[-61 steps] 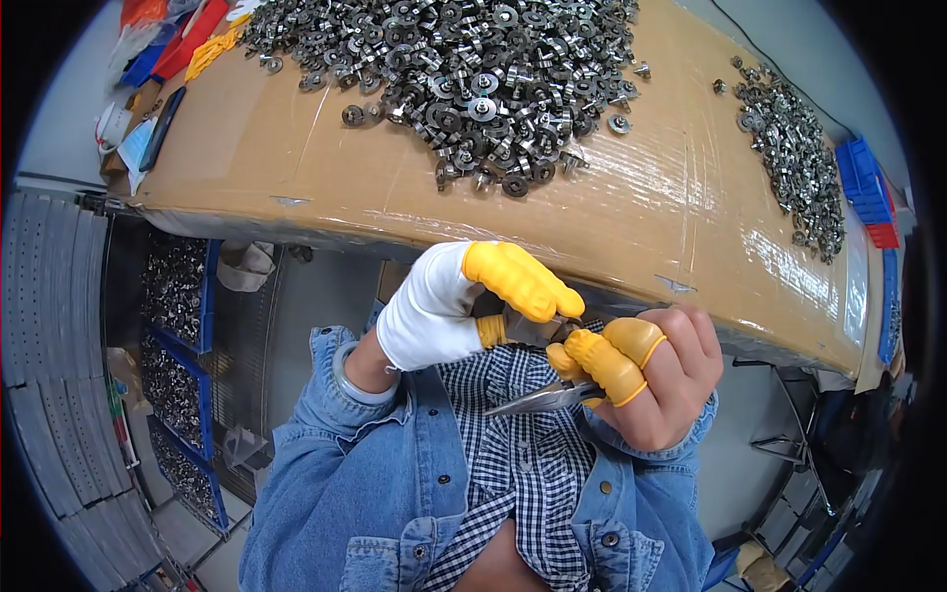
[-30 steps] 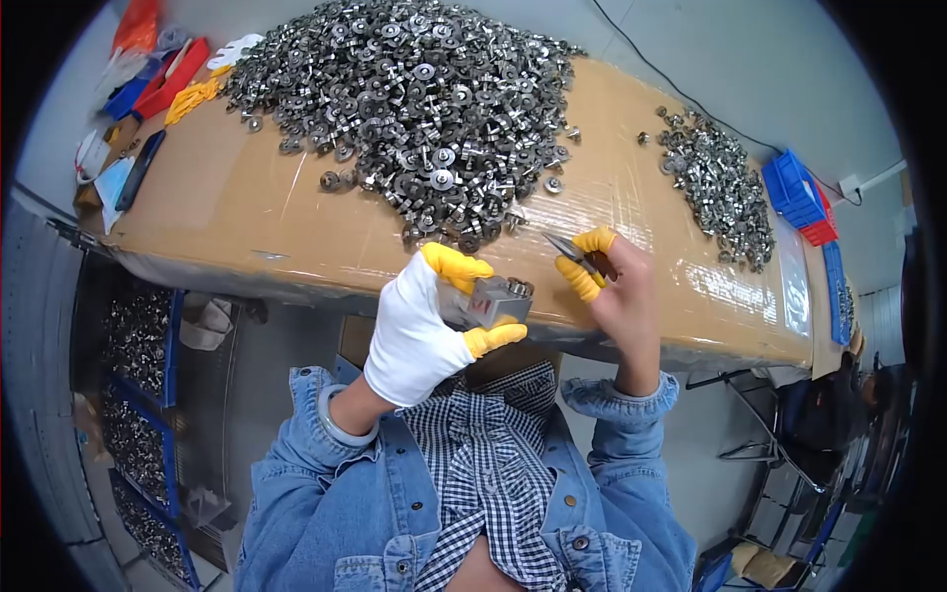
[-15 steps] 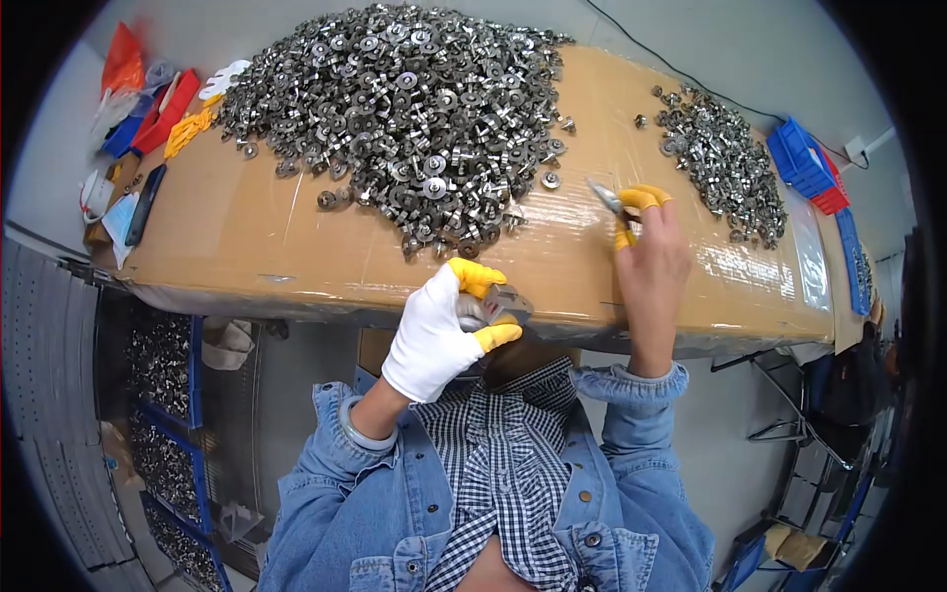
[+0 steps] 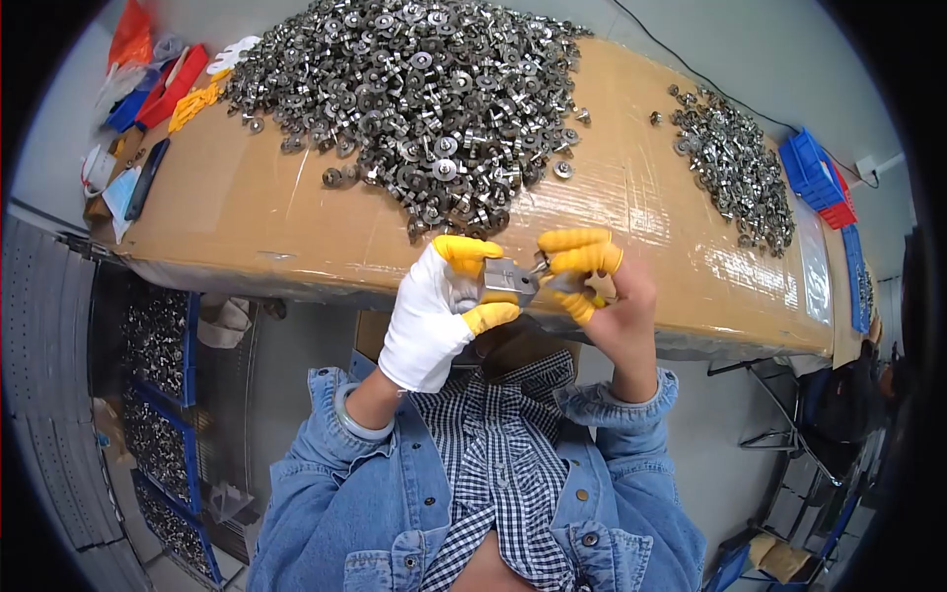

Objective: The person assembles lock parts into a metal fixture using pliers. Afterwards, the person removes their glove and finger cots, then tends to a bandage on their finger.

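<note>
My left hand (image 4: pixel 426 321), in a white glove with yellow fingertips, grips a grey metal block (image 4: pixel 509 278) with a hole in its angled end. A rounded metal part of it shows near the palm. My right hand (image 4: pixel 617 286) wears yellow finger covers and is closed on a small silver tool (image 4: pixel 542 264). Fingers hide most of that tool, so I cannot tell its exact kind. Its tip meets the right end of the block, or lies very close to it. Behind both hands rises a large pile of small metal wheel-like parts (image 4: pixel 424 109).
A smaller pile of metal parts (image 4: pixel 735 178) lies at the right of the cardboard-covered table (image 4: pixel 631 197). Blue bins (image 4: pixel 811 168) stand beyond it. At the left are a red bin (image 4: pixel 176 89), yellow gloves (image 4: pixel 195 105) and a dark flat tool (image 4: pixel 148 180). Part-filled trays (image 4: pixel 158 345) sit below.
My right hand has come left and down from over the table, bringing the silver tool to the block. The left hand stays nearly in place, still gripping the block.
</note>
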Demonstrator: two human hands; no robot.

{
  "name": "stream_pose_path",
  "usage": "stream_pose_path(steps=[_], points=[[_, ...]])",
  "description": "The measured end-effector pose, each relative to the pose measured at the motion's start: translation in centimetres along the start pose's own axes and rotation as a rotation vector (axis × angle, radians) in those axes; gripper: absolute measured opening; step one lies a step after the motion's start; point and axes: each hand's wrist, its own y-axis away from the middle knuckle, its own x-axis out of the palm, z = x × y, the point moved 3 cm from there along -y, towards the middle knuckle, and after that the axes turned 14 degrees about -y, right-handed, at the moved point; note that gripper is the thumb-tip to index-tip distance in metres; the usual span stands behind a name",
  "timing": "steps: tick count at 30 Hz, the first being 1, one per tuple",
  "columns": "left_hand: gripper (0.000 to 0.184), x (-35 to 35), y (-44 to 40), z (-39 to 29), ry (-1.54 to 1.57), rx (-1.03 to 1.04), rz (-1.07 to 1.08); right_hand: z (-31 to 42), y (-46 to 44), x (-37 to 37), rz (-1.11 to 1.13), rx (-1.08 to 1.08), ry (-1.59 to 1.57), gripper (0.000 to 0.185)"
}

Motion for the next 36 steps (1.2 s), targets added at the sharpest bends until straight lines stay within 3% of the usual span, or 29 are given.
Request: stream_pose_path(steps=[5,9,12,16,17,20,30,33,36], points=[[0.048,0.3,0.3,-0.2,0.018,0.016,0.017,1.0,1.5,-0.4,0.157,-0.064,0.323,0.034],[0.048,0.2,0.5,0.0,0.007,0.016,0.015,1.8,0.7,-0.4,0.271,-0.086,0.167,0.042],[0.05,0.4,0.4,-0.1,0.097,0.027,0.051,2.0,1.2,-1.2,0.189,0.149,-0.123,0.041],[0.052,0.6,0.3,-0.5,0.157,0.043,0.061,2.3,1.7,-1.8,-0.167,0.308,-0.292,0.057],[0.052,0.6,0.3,-0.7,0.175,0.042,0.062,2.5,1.6,-1.0,-0.166,0.259,-0.267,0.067],[0.053,0.7,0.3,-1.1,0.157,0.014,0.046,2.5,2.5,-0.2,0.099,0.32,-0.158,0.07],[0.052,0.8,0.9,-1.8,0.131,-0.115,0.011,4.5,1.8,-0.4,-0.001,0.099,0.201,0.043],[0.052,0.7,1.1,-1.7,0.054,-0.101,0.029,4.0,0.6,-0.3,-0.061,0.099,0.162,0.026],[0.053,0.5,1.2,-1.5,0.003,-0.115,0.071,1.7,-0.3,-0.7,-0.028,0.176,-0.068,0.023]])
